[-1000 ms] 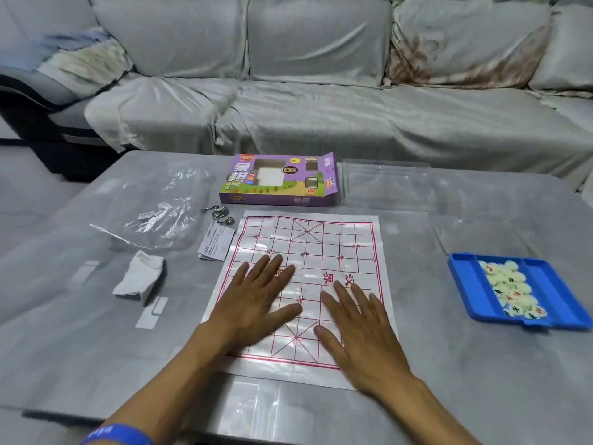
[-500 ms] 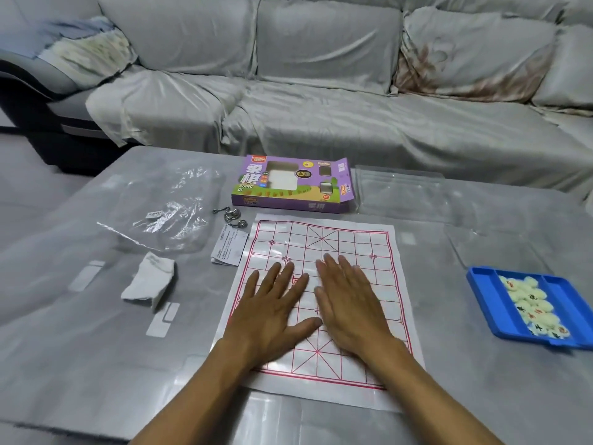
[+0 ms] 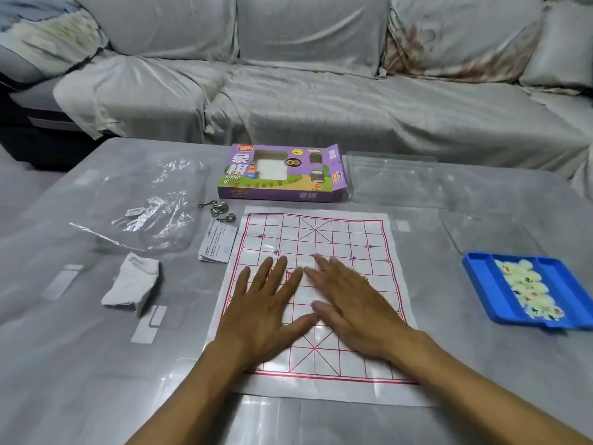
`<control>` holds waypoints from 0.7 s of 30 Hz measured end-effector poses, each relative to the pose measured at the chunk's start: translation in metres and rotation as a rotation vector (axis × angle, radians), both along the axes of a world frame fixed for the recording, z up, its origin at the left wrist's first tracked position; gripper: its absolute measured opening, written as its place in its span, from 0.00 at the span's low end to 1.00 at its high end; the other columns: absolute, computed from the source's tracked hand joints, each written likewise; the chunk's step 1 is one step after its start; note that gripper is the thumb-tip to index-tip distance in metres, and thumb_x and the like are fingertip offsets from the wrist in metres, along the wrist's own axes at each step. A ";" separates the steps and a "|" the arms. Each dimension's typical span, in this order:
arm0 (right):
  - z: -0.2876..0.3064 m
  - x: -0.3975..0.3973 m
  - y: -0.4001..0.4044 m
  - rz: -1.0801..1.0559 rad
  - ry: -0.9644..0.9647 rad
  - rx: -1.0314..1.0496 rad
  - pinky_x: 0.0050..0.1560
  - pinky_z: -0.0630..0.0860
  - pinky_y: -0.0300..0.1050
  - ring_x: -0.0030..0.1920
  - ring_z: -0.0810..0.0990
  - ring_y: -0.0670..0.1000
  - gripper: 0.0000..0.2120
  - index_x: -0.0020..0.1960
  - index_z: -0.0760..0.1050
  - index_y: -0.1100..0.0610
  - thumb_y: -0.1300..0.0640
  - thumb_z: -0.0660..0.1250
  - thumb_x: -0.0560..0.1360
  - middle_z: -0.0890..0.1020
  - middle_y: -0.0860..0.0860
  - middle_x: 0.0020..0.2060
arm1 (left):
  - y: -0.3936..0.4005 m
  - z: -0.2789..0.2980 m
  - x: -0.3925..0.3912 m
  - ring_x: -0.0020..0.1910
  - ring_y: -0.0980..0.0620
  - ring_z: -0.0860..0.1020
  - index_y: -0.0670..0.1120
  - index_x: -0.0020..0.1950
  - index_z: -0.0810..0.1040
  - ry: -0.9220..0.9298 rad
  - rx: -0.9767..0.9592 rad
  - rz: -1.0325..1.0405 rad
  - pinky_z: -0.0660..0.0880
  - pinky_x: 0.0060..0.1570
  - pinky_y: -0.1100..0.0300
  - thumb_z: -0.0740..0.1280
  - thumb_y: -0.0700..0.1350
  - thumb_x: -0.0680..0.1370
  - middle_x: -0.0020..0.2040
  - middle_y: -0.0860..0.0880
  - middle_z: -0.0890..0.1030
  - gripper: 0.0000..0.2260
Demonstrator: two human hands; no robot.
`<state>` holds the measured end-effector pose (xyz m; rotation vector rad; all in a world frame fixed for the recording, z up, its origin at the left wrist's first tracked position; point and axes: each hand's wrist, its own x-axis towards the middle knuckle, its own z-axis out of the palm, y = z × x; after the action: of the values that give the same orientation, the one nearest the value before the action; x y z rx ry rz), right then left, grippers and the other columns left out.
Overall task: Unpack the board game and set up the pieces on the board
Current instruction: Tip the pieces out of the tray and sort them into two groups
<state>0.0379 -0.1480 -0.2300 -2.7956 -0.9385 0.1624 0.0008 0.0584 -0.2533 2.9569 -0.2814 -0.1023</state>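
A white paper xiangqi board [image 3: 321, 239] with a red grid lies flat on the grey table. My left hand [image 3: 266, 309] and my right hand [image 3: 349, 306] both press on its near half, palms down, fingers straight, thumbs almost touching. The purple game box [image 3: 282, 173] lies beyond the board's far edge with its right flap open. A blue tray [image 3: 481, 284] at the right holds several cream round pieces [image 3: 529, 290] with red and black characters. No pieces stand on the board.
Left of the board lie a folded leaflet [image 3: 218, 244], a metal wire puzzle [image 3: 218, 210], a crumpled clear bag [image 3: 147, 207] and a crumpled white tissue [image 3: 133, 284]. A clear plastic lid [image 3: 394, 178] sits right of the box. A covered sofa [image 3: 321, 91] runs behind the table.
My right hand slid left and up the board until it lay beside my left hand. Both hands stay flat on the paper, and the camera view shifted slightly.
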 end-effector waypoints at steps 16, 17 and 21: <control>0.039 -0.006 -0.084 -0.256 0.139 0.258 0.74 0.53 0.44 0.76 0.56 0.48 0.24 0.76 0.58 0.44 0.42 0.54 0.81 0.58 0.43 0.77 | -0.100 0.078 -0.044 0.75 0.50 0.59 0.56 0.79 0.52 0.069 0.001 -0.246 0.60 0.70 0.55 0.59 0.61 0.78 0.78 0.53 0.57 0.32; 0.052 -0.002 -0.099 -0.391 0.082 0.339 0.71 0.62 0.45 0.72 0.66 0.49 0.19 0.72 0.65 0.46 0.46 0.57 0.81 0.66 0.44 0.73 | -0.105 0.078 -0.042 0.75 0.50 0.58 0.55 0.79 0.52 0.074 0.015 -0.253 0.59 0.70 0.55 0.59 0.62 0.78 0.78 0.53 0.58 0.32; 0.068 0.002 -0.190 -0.814 -0.028 0.249 0.49 0.70 0.45 0.54 0.77 0.52 0.10 0.56 0.75 0.50 0.54 0.65 0.75 0.80 0.47 0.55 | -0.123 0.068 -0.027 0.78 0.50 0.51 0.58 0.78 0.52 0.147 0.053 -0.310 0.54 0.73 0.51 0.47 0.73 0.65 0.79 0.54 0.52 0.43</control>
<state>0.0399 -0.3376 -0.1618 -2.6944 0.2112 -0.1056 -0.0259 -0.0641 -0.1853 2.9131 -0.7226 -0.3693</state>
